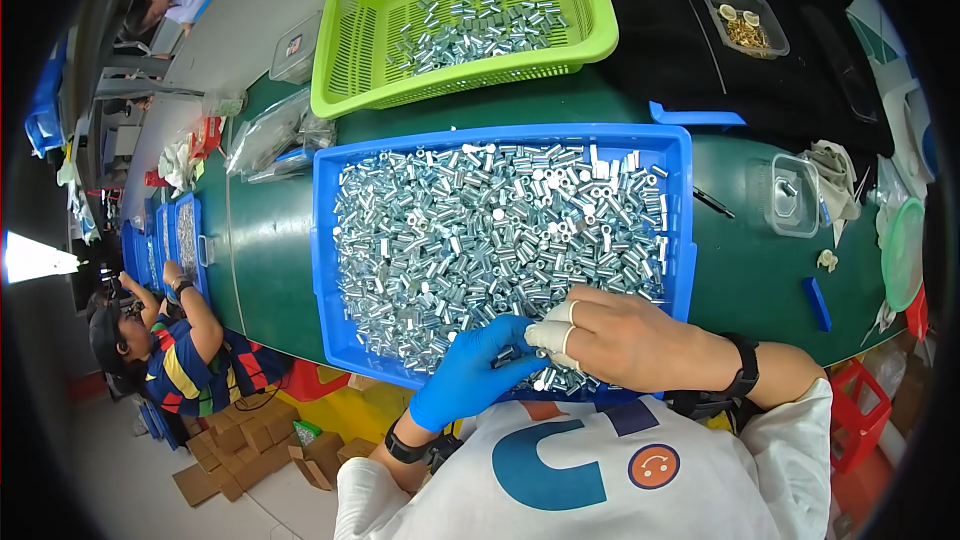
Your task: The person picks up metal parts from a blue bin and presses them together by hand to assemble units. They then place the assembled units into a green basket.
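Note:
A blue tray (pixel 502 133) lies before me, spread with a great many small silvery metal sleeves (pixel 470 230). My left hand (pixel 478 368), in a blue glove, is curled over the tray's near edge. Against its fingertips is my right hand (pixel 630 340), bare but for pale finger cots, its fingers pinched together. A small metal sleeve (pixel 543 352) shows between the two hands, at the right fingertips. What lies inside the left hand's curled fingers is mostly hidden. More sleeves lie under and just beside both hands.
Behind the tray stands a green basket (pixel 345 90) with more sleeves. Right are a pen (pixel 714 203), a clear tub (pixel 795 198) and a blue strip (pixel 816 304). A tub of brass-coloured pieces (pixel 747 25) sits on black cloth. Plastic bags (pixel 270 140) lie left; a co-worker (pixel 185 340) sits beyond.

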The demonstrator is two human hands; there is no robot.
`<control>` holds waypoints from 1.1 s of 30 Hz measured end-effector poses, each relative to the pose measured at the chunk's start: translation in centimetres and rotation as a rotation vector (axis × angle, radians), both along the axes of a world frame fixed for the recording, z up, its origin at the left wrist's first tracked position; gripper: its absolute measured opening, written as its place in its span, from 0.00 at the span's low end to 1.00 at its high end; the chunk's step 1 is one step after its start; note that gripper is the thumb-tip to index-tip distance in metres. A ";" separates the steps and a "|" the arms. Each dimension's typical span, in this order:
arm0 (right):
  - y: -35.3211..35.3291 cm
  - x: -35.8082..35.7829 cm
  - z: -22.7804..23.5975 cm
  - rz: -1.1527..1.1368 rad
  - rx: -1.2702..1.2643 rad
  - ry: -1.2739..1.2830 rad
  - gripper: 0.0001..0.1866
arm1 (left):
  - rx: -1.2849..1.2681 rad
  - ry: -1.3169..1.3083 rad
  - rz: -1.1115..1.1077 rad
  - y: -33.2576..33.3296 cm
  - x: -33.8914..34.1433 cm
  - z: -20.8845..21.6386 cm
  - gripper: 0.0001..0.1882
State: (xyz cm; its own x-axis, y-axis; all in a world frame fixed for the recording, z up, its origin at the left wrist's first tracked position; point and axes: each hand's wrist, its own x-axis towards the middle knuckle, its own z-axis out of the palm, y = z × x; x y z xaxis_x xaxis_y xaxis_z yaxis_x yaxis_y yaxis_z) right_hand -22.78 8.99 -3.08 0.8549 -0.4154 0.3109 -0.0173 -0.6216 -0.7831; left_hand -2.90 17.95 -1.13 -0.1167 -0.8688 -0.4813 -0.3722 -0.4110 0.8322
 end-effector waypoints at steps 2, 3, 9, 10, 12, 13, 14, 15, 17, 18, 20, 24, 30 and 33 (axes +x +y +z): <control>0.0 0.0 -0.4 0.006 0.023 -0.014 0.22 | -0.007 0.020 -0.006 0.1 0.1 -0.3 0.15; 0.0 0.0 -0.5 0.010 0.034 -0.022 0.22 | -0.014 0.041 -0.009 0.2 0.2 -0.4 0.15; 0.6 0.2 -0.3 -0.034 0.095 -0.073 0.22 | 0.291 0.366 0.160 -0.5 -0.2 0.8 0.14; 0.8 0.4 0.3 -0.061 0.104 -0.065 0.22 | 0.282 0.359 0.171 -0.4 -0.4 0.6 0.14; 0.7 0.4 1.3 -0.085 0.110 -0.055 0.22 | 0.264 0.346 0.192 -0.4 -0.8 0.4 0.15; 0.5 0.3 1.9 -0.084 0.252 -0.066 0.21 | 0.260 0.348 0.193 -0.5 -0.9 0.4 0.15; 0.3 0.3 2.4 -0.083 0.395 -0.076 0.21 | 0.205 0.371 0.198 -1.0 -1.0 0.6 0.15; 0.1 0.2 2.7 -0.085 0.539 -0.086 0.21 | 0.151 0.395 0.200 -1.4 -1.1 0.9 0.15; -1.5 -0.2 2.2 -0.116 0.361 -0.045 0.19 | 0.093 0.418 0.201 -1.5 -0.8 0.5 0.16; -2.4 -0.5 1.7 -0.144 0.184 -0.005 0.18 | 0.076 0.623 0.266 -1.3 0.1 -0.5 0.15; -3.0 -1.0 1.4 -0.164 0.006 0.031 0.17 | 0.036 1.033 0.398 -1.1 1.4 -1.9 0.13; -2.4 -1.6 1.2 0.028 -0.188 0.304 0.12 | -0.153 -0.013 0.271 -2.9 0.3 0.9 0.05; -0.3 -0.7 1.3 -0.084 -0.356 0.477 0.10 | -0.584 -0.757 -0.406 -2.8 -0.2 -1.0 0.08; -0.2 -0.7 1.2 -0.097 -0.344 0.487 0.10 | -0.573 -0.895 -0.525 -2.9 -0.6 -1.5 0.10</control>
State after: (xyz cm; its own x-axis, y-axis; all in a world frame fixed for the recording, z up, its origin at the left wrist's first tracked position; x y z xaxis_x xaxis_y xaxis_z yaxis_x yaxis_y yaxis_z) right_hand -23.47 8.75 -1.89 0.8958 -0.4439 0.0231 -0.3931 -0.8152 -0.4253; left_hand -3.50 15.08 -2.65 -0.3431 -0.9303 -0.1293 -0.9276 0.3139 0.2027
